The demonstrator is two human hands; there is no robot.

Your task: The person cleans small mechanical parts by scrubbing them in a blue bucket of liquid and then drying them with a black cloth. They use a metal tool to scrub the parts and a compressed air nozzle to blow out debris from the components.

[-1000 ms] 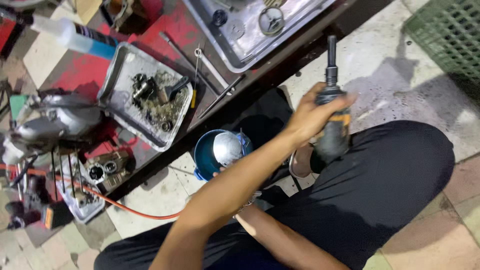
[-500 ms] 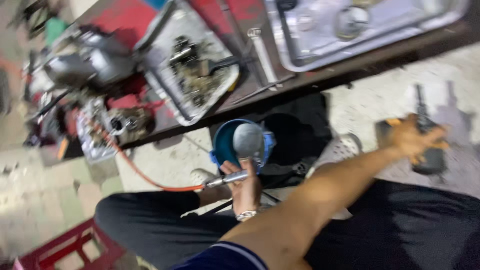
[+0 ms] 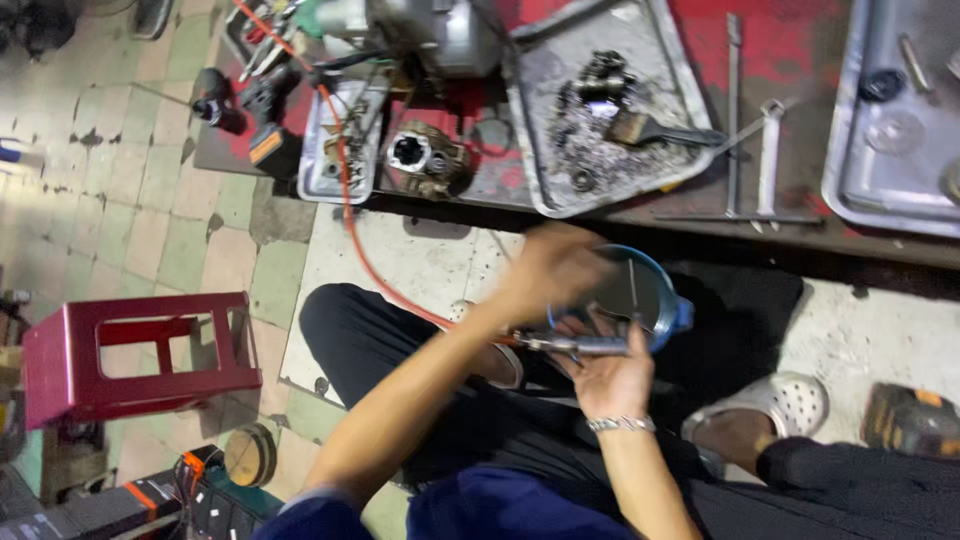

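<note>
Red plastic stool (image 3: 140, 350) stands far left, clear of the work. An orange hose (image 3: 345, 190) runs down from the bench to a metal blow gun (image 3: 580, 345). The left hand (image 3: 552, 265) is at the near rim of the blue tub (image 3: 672, 310), which sits on the floor between the knees. It is motion-blurred, so whether it grips anything cannot be told. The right hand (image 3: 612, 380), a bracelet at its wrist, is closed around the blow gun just below the tub, nozzle pointing left. The step looks like work with the air tool over the tub. Any next move calls for a steady left-hand grip before air is let out. The cordless driver (image 3: 915, 420) lies on the floor far right. Half a second back the left arm was stretched out holding that driver; the hand is now back at the tub, and the right hand has kept the blow gun.
</note>
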